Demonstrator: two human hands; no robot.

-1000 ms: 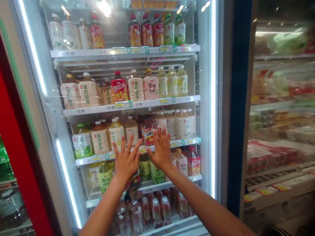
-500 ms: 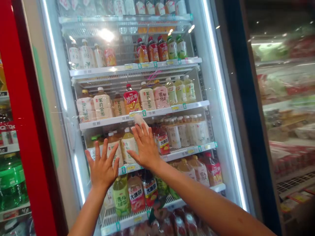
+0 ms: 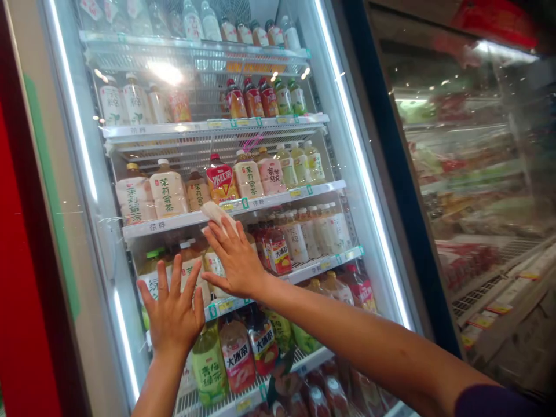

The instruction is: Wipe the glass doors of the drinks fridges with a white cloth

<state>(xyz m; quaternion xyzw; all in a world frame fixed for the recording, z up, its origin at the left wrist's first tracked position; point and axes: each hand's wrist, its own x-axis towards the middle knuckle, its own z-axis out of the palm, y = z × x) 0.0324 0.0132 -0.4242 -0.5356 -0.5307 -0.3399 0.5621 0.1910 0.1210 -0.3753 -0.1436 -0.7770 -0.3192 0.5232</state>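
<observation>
My right hand (image 3: 241, 267) lies flat on the glass door (image 3: 165, 72) of a lit drinks fridge, its fingers pointing up and left. Under its fingertips is a folded white cloth (image 3: 216, 215), pressed against the glass; part of it is hidden by the fingers. Lower and to the left, my left hand (image 3: 174, 313) is held palm toward the same door with fingers spread and nothing in it. Whether its palm touches the glass I cannot tell. Behind the door, bottled teas, among them a red-labelled bottle (image 3: 221, 178), stand on white shelves (image 3: 169, 226).
A dark blue frame (image 3: 403, 185) borders the fridge on the right. Beyond it is another chilled display (image 3: 482, 255) with packaged goods and wire racks. On the far left stands a red panel (image 3: 17, 289). Bright light strips (image 3: 360, 156) run down both sides of the fridge interior.
My right hand has slid left across the glass with the white cloth. My left hand stays spread in about the same place. The view has turned to the right.
</observation>
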